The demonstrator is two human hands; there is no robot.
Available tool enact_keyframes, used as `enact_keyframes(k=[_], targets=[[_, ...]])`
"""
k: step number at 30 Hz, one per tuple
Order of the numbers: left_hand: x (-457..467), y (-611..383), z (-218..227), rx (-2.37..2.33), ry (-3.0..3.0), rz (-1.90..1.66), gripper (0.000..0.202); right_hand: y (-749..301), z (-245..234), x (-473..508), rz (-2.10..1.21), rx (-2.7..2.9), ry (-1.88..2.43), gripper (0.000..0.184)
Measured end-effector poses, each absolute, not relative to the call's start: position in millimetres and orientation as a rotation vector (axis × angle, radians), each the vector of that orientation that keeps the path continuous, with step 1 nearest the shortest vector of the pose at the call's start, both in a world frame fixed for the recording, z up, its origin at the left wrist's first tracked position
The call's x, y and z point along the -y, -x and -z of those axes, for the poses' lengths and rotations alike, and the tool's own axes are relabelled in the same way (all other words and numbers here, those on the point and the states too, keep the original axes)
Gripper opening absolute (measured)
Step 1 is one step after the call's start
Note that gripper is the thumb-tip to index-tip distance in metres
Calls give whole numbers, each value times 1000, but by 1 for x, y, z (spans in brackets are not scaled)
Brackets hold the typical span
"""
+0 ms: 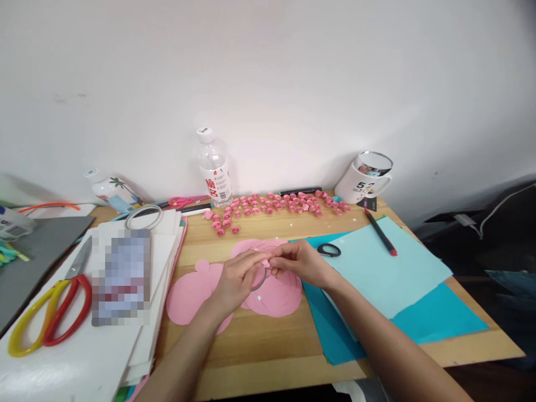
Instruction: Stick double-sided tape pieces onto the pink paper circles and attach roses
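Close together over the middle of the table, both my hands are closed at the fingertips. My left hand (238, 280) and my right hand (305, 263) pinch a small pink paper strip (265, 263) between them, partly hidden by the fingers. Overlapping pink paper circles (280, 296) lie under the hands, and a dark curved rim shows just below the fingers. Left of them are more pink paper pieces (184, 298). Behind the hands, many small pink paper rolls (255, 206) are spread near the wall.
A clear bottle (215, 173) and a white mug (363, 178) stand by the wall. Blue sheets (435, 321), a marker (382, 233) and a black loop handle (329, 250) lie right. Large scissors (56, 312) rest on stacked paper (113, 357) at left.
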State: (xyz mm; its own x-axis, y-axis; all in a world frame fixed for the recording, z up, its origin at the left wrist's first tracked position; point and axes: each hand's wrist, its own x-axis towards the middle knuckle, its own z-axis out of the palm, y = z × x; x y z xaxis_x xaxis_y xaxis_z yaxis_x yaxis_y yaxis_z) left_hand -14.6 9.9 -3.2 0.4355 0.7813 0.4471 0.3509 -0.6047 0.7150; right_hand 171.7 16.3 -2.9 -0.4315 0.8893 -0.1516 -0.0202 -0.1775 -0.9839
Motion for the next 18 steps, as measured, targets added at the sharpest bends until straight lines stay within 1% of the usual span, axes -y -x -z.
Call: enact_keyframes(k=[12, 18], targets=[[-9, 15, 1, -942, -2128, -1062, 30, -172, 3, -15, -1660, 1437, 1068, 27], [-9, 14, 3, -926, -2135, -1071, 28, -172, 5, -15, -1656, 1452, 1078, 30]])
